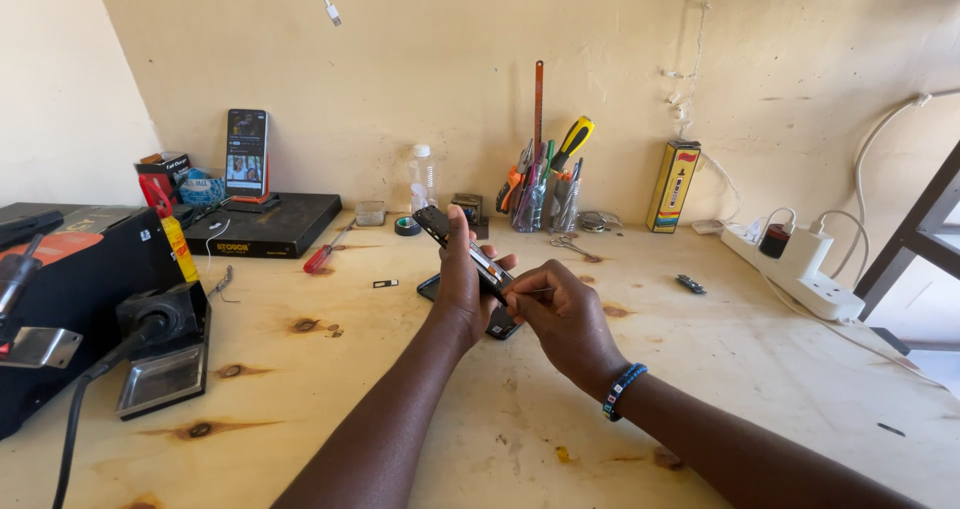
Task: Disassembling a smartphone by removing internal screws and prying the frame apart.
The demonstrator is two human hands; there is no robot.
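My left hand (462,287) grips a black phone (440,228), held edge-on and tilted up to the left above the wooden bench. My right hand (568,319), with a blue bead bracelet at the wrist, pinches a thin metal tool (532,291) whose tip meets the phone's side edge near its lower end. Under the hands a second dark flat part (498,325) lies on the bench, mostly hidden.
A soldering stand (165,354) and black machine (70,279) sit left. A propped phone (246,153) stands on a black box. At the back wall are a tool cup (540,194), clear bottle (423,179), yellow box (672,187); a red screwdriver (322,257) lies in front. White power strip (800,269) right.
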